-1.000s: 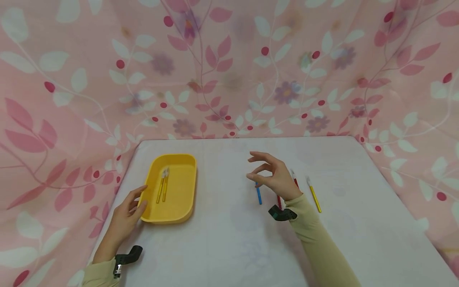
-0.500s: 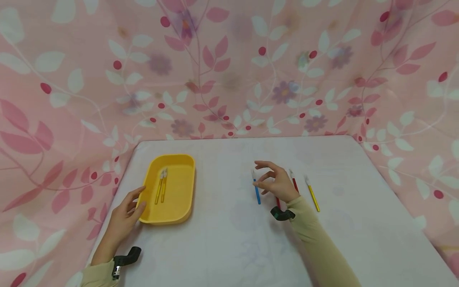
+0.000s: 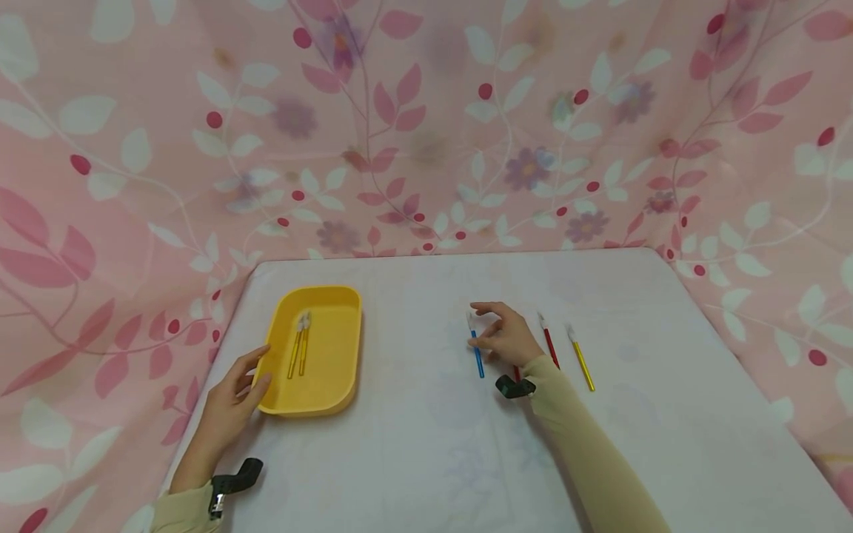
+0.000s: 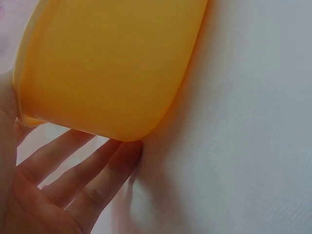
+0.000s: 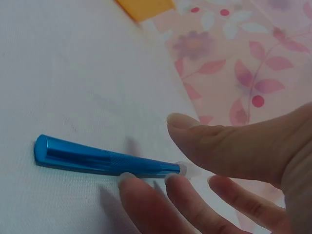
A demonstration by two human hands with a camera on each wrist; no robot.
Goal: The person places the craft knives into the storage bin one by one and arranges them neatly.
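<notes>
My left hand (image 3: pixel 233 396) grips the left side of a yellow tray (image 3: pixel 336 355), thumb at the rim; in the left wrist view its fingers (image 4: pixel 100 190) touch the outer wall. Two yellow craft knives (image 3: pixel 303 352) with clear caps lie inside. Over the white cloth, my right hand (image 3: pixel 509 337) is low beside a blue craft knife (image 3: pixel 477 363). Thumb and fingers are spread apart around it in the right wrist view, where the knurled blue handle (image 5: pixel 83 156) shows and the capped end is partly hidden by the hand.
Right of the blue knife lie a red craft knife (image 3: pixel 516 372), mostly hidden under the right hand, another red craft knife (image 3: pixel 549 343) and a yellow craft knife (image 3: pixel 583 368). A pink floral curtain (image 3: pixel 426 148) surrounds the white-covered table (image 3: pixel 413 459).
My right hand has come down toward the table at the blue craft knife, whose capped end is now visible. The left hand has stayed on the tray.
</notes>
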